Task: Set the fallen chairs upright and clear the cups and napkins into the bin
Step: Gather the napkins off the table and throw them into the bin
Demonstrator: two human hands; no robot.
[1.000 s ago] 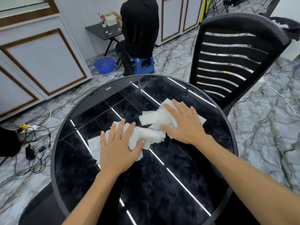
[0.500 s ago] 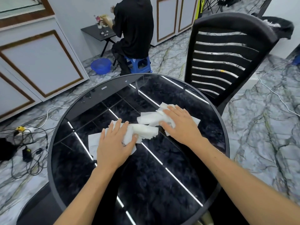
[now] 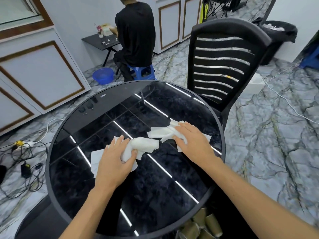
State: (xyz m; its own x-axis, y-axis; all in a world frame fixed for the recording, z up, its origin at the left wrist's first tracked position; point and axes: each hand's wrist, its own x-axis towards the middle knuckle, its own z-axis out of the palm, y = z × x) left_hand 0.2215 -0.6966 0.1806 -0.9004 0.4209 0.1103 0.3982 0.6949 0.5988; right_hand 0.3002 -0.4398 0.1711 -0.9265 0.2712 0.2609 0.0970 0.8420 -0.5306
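- Head view, looking down on a round black glass table (image 3: 82,169), its top crossed by bright reflected light strips.
- The left hand (image 3: 114,163) lies near the table's centre, slightly toward 9 o'clock; its fingers and thumb are curled round a bunched left clump of white napkins (image 3: 143,145), gripping it, with a flat sheet spread under the palm.
- The right hand (image 3: 193,144) sits toward 3 o'clock of the table top, fingers bent down over the right clump of napkins (image 3: 162,133), pressing and gathering it; whether the thumb closes beneath cannot be told.
- The two clumps lie just beside each other, their ends almost touching.
- A black slatted chair (image 3: 224,66) stands upright at about 1 o'clock, touching or just beside the table rim.
- At 5 o'clock, below the table edge, brownish paper cups (image 3: 205,225) lie piled together in a dark container.
- At 12 o'clock, well apart, a seated person in black (image 3: 134,31) faces away on a blue stool (image 3: 141,71), with a blue basin (image 3: 103,75) beside it.
- Cables (image 3: 22,157) trail over the marble floor at 9 o'clock.
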